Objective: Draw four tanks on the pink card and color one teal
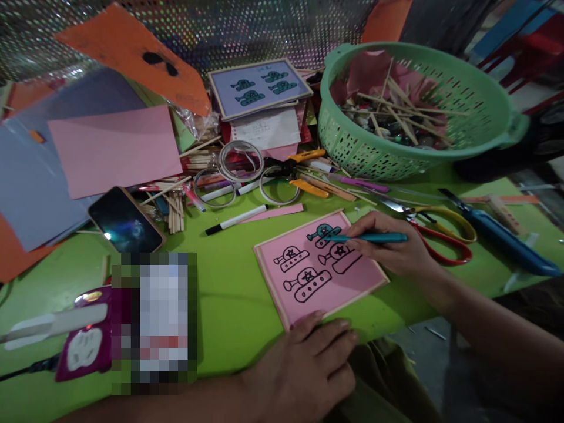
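My right hand [390,241] grips a teal marker [381,237], its tip on the upper tank drawing of a pink card [273,291]. That tank is partly teal; the others on the card show black outlines. Pale wooden strips edge the card. At its lower edge lies my left hand [319,364], fingers loosely stretched, with fingertips against or close to the border. A white marker with a black cap [237,220] and a narrow pink strip [277,212] lie just above the card.
A green basket [352,138] of sticks stands at the back right. Scissors [440,235] and a blue cutter [506,235] lie at right. Tape rolls [240,176], a phone [126,220], a power strip [83,346] and a framed purple card [259,88] crowd the green table [224,317].
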Available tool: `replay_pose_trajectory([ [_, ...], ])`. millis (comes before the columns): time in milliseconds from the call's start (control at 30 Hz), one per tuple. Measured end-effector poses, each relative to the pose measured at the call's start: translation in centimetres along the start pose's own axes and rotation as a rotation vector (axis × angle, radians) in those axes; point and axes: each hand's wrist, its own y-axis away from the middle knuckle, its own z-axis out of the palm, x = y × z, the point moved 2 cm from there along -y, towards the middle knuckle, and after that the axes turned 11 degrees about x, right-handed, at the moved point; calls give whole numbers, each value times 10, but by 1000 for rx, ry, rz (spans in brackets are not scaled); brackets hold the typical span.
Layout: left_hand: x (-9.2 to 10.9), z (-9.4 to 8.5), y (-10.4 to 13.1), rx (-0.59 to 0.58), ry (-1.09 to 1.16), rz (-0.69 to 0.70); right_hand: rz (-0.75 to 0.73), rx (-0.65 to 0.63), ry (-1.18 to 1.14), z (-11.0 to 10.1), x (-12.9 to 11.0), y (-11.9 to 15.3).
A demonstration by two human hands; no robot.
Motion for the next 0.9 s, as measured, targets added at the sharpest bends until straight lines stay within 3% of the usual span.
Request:
replay_pose_trajectory([
  [900,-1,0,-1,18,-2,0,-23,23,14,0,0,1],
])
